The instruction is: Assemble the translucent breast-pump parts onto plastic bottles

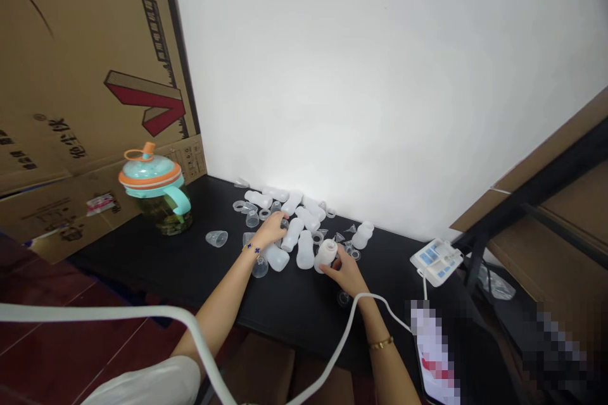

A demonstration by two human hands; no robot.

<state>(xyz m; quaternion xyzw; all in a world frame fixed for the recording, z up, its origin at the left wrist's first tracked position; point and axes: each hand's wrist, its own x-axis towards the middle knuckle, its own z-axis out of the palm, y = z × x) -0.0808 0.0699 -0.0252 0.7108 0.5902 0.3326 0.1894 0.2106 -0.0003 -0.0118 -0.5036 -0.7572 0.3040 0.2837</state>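
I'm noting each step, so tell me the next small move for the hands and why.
Probably the left hand should lift the clear part at its fingertips and bring it to the bottle: the right hand holds that bottle upright with its neck uncovered, and the left is right beside that part.

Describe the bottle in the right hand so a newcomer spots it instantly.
On the black table, find the cluster of pale bottles. At its near edge, a right hand reaches in. Unlike its neighbours, the target bottle sits between that hand's thumb and fingers, neck up.
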